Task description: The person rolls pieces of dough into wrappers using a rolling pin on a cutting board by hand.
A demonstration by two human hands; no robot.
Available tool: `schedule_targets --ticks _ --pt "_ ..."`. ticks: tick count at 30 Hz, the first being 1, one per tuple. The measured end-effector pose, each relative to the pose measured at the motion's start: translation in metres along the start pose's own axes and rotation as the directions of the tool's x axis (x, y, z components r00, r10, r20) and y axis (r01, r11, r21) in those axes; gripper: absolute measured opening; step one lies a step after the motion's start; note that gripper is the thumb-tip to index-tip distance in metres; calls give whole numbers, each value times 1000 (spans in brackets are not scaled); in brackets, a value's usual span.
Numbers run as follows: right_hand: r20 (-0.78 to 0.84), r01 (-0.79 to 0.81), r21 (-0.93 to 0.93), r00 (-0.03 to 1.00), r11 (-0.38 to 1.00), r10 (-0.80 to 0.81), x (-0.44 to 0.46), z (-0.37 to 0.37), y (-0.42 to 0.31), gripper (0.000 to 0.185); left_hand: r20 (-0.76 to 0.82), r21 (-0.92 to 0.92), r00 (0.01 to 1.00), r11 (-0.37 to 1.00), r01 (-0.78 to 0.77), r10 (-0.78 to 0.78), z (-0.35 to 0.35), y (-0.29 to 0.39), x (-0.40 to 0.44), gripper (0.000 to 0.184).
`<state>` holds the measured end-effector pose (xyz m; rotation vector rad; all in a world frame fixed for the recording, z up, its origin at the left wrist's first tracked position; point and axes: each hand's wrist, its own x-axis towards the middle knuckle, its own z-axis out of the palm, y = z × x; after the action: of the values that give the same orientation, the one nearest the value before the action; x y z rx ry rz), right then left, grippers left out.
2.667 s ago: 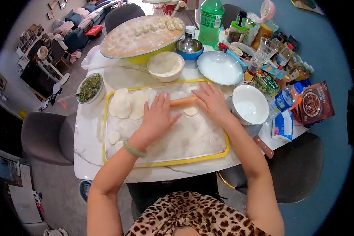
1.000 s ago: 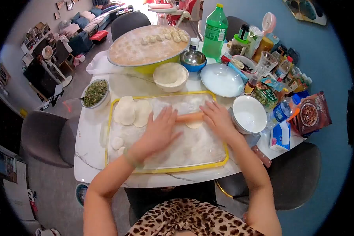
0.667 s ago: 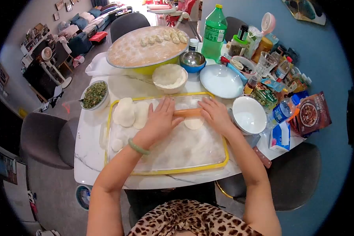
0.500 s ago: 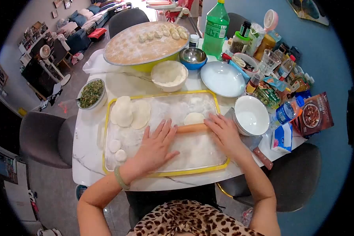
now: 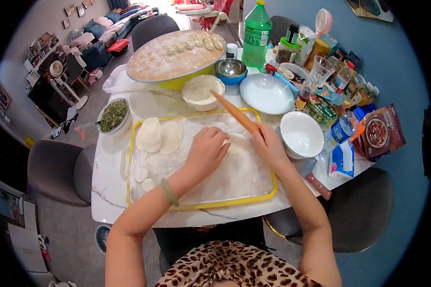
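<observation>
My right hand [image 5: 268, 146] grips a wooden rolling pin [image 5: 237, 112] by one end. The pin is raised and tilted, its far tip over the rim of the flour bowl [image 5: 203, 98]. My left hand [image 5: 207, 149] has its fingers curled at the left edge of a round dough wrapper [image 5: 236, 143], which lies on the floured mat with a yellow border [image 5: 201, 179]. Flattened wrappers [image 5: 149, 135] overlap at the mat's left, with two small dough discs [image 5: 141, 174] below them.
A bowl of chopped green filling [image 5: 114, 115] stands left of the mat. Behind is a round board [image 5: 153, 60] with several dumplings. To the right are a blue plate [image 5: 267, 95], a white bowl [image 5: 301, 135], a knife with a wooden handle [image 5: 317, 185], and crowded bottles and jars.
The rolling pin has left the dough; its left end has swung up and away in my right hand. My left hand has gone from lying flat on the pin to curled fingers at the wrapper.
</observation>
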<state>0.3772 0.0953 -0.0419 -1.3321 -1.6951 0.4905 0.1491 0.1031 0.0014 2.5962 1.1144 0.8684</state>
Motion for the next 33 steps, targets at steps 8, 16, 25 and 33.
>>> schedule_targets --ticks 8,16,25,33 --pt "-40 -39 101 998 994 43 -17 -25 -32 30 61 -140 973 967 -212 222 55 -30 54 14" --pt "-74 23 120 997 993 -14 -34 -35 -42 29 324 -143 923 975 -171 209 53 -37 77 13" --pt "-82 -38 167 995 985 53 -46 -40 -30 30 317 -196 925 968 -155 212 46 -38 71 16" --pt "-67 -72 236 994 969 90 -45 -36 -48 31 202 -233 979 970 62 -14 16 -67 43 13"
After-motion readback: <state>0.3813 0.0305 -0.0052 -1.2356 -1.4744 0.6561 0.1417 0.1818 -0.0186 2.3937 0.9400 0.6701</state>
